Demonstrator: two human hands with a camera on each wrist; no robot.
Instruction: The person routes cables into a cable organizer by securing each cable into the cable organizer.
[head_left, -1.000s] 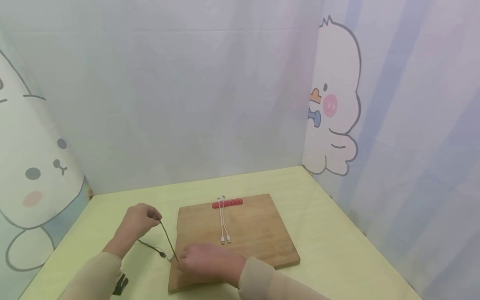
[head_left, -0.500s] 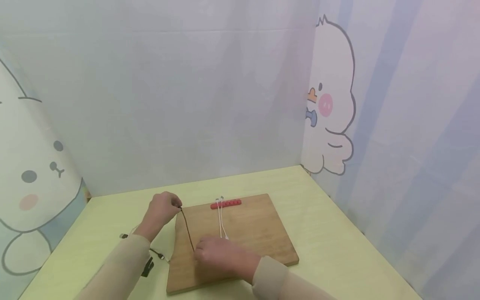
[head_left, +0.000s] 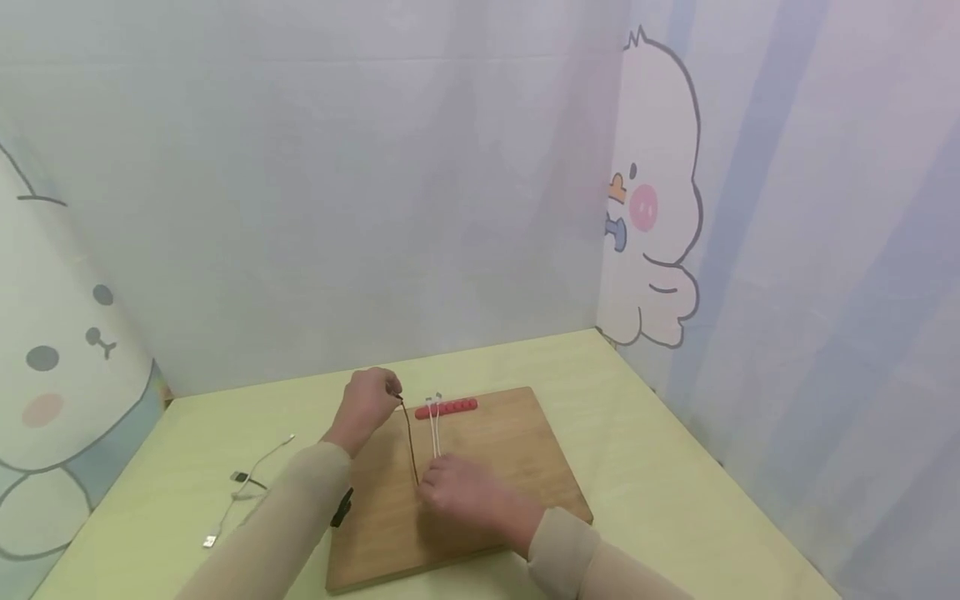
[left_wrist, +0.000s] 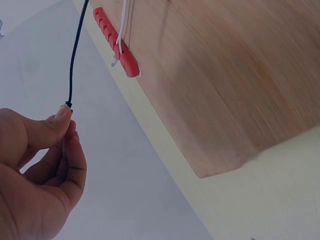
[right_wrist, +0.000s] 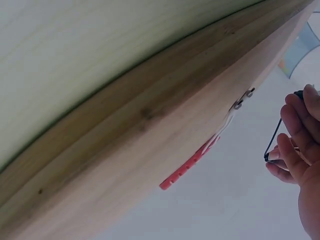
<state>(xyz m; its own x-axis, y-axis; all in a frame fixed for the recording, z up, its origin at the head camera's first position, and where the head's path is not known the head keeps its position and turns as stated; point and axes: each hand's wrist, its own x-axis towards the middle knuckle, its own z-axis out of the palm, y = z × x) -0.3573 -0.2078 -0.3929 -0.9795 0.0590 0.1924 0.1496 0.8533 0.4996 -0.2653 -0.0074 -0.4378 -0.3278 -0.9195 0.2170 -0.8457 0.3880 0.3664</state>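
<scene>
In the head view a thin black cable (head_left: 410, 442) is stretched between both hands over the wooden board (head_left: 517, 458). My left hand (head_left: 367, 406) pinches its upper end between thumb and fingertips, just left of the red cable holder (head_left: 461, 406). The left wrist view shows the cable's dark end (left_wrist: 69, 106) at the thumb tip. My right hand (head_left: 468, 497) pinches the lower end close over the board; a dark piece (right_wrist: 299, 94) shows at its fingertips. Two white cables (head_left: 434, 437) sit side by side in the holder's left part, their lower ends hidden behind the right hand.
Left of the board, a white cable (head_left: 227, 510) and a black-cable plug (head_left: 240, 477) lie on the pale yellow table (head_left: 660, 500). A black object (head_left: 341, 508) shows beside the left sleeve at the board's left edge. Printed curtains (head_left: 337, 208) stand behind the table.
Both hands have moved right, carrying the black cable from the board's left edge to over the board beside the white cables. The left hand has also moved farther from me.
</scene>
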